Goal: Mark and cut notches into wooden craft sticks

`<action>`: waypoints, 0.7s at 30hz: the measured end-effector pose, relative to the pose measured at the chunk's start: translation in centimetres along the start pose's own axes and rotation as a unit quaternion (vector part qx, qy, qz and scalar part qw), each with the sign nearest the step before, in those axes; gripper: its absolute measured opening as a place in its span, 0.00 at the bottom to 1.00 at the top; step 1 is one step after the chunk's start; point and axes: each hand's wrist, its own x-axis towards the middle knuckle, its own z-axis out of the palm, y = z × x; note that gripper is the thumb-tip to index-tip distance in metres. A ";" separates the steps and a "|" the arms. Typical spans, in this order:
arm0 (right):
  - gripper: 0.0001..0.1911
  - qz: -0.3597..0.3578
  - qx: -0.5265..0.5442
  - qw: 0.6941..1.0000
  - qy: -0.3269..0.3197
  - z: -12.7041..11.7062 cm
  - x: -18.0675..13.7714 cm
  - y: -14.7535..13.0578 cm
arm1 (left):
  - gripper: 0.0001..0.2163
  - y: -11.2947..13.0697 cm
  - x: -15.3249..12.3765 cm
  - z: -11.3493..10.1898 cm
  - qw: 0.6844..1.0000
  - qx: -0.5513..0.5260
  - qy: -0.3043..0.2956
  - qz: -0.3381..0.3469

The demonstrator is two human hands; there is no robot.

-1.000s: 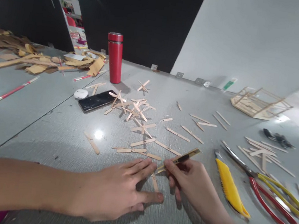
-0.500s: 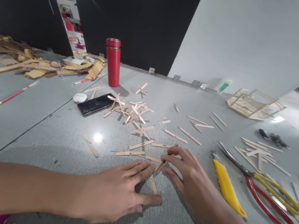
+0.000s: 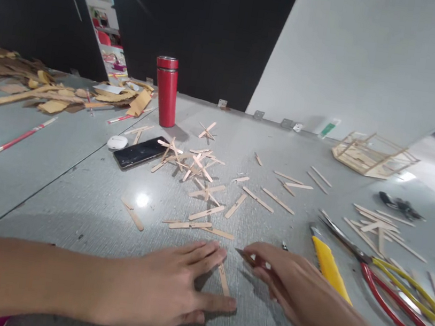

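My left hand [image 3: 172, 281] lies on the grey table with its fingers stretched out and spread. Its fingertips and thumb rest around a notched wooden craft stick [image 3: 224, 278], pressing the stick's upper end; part of it is hidden under the fingers. To the right, my right hand [image 3: 278, 274] is closed in a pinch around a small pointed blade [image 3: 245, 255], whose tip points left toward the stick. The blade's handle is mostly covered by the fingers. Just ahead of both hands lie more notched sticks [image 3: 190, 225].
A yellow utility knife [image 3: 330, 268] and red-and-yellow scissors [image 3: 394, 285] lie right of my right hand. Beyond stand crossed sticks [image 3: 201, 166], a black phone [image 3: 140, 153], a white case [image 3: 117, 142] and a red flask [image 3: 166, 94]. A wooden stick frame [image 3: 374, 155] sits far right, cardboard scraps [image 3: 56, 97] far left.
My right hand has drawn back slightly right and down from the left fingertips, and the blade now shows. One loose stick ahead has turned from level to slanted. My left hand stays nearly put.
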 end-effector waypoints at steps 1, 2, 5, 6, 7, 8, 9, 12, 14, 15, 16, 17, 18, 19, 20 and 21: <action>0.15 0.009 0.004 1.000 -0.020 0.0 -0.3 -0.2 | 0.22 0.2 -0.1 0.0 1.000 -0.008 -0.001 -0.003; 0.15 0.017 0.008 0.999 -0.039 0.0 -0.5 -0.5 | 0.22 0.3 -0.2 0.0 1.000 -0.016 -0.004 -0.006; 0.17 0.031 0.010 0.998 -0.054 0.4 -0.7 -1.4 | 0.22 0.5 -0.6 0.3 1.000 -0.030 -0.009 -0.003; 0.17 0.029 0.004 0.998 -0.048 0.6 -0.6 -1.7 | 0.22 0.5 -0.7 0.4 0.999 -0.032 -0.008 -0.001; 0.17 0.025 -0.003 0.999 -0.042 0.8 -0.5 -1.9 | 0.22 0.5 -0.7 0.4 0.999 -0.033 -0.007 0.000; 0.17 0.019 -0.011 0.999 -0.037 1.0 -0.4 -2.1 | 0.22 0.4 -0.7 0.4 0.999 -0.035 -0.004 -0.001; 0.16 0.013 -0.019 0.999 -0.033 1.2 -0.3 -2.3 | 0.22 0.4 -0.7 0.5 0.999 -0.036 -0.002 -0.001; 0.14 0.001 -0.036 0.999 -0.020 1.8 -0.2 -2.4 | 0.23 0.4 -0.7 0.4 0.999 -0.036 0.005 0.000; 0.12 0.011 -0.055 0.998 -0.009 2.0 -0.3 -2.4 | 0.23 0.4 -0.6 0.4 0.999 -0.036 0.008 0.003; 0.12 0.022 -0.064 0.998 -0.008 2.2 -0.4 -2.4 | 0.23 0.4 -0.6 0.4 0.999 -0.035 0.010 0.003; 0.12 0.031 -0.070 0.997 -0.007 2.3 -0.5 -2.4 | 0.23 0.4 -0.5 0.4 0.999 -0.035 0.012 0.002; 0.11 0.035 -0.073 0.997 -0.008 2.3 -0.5 -2.4 | 0.23 0.4 -0.5 0.4 0.999 -0.035 0.013 0.002; 0.12 0.033 -0.071 0.997 -0.008 2.4 -0.6 -2.4 | 0.23 0.4 -0.5 0.4 0.999 -0.035 0.015 -0.001; 0.12 0.026 -0.065 0.998 -0.004 2.4 -0.5 -2.5 | 0.23 0.4 -0.5 0.4 0.999 -0.035 0.015 -0.002; 0.13 0.018 -0.058 0.998 0.016 2.3 -0.5 -2.6 | 0.23 0.4 -0.5 0.4 0.999 -0.036 0.014 -0.002; 0.13 0.009 -0.051 0.998 0.038 2.2 -0.4 -2.6 | 0.23 0.4 -0.5 0.4 0.999 -0.037 0.011 -0.002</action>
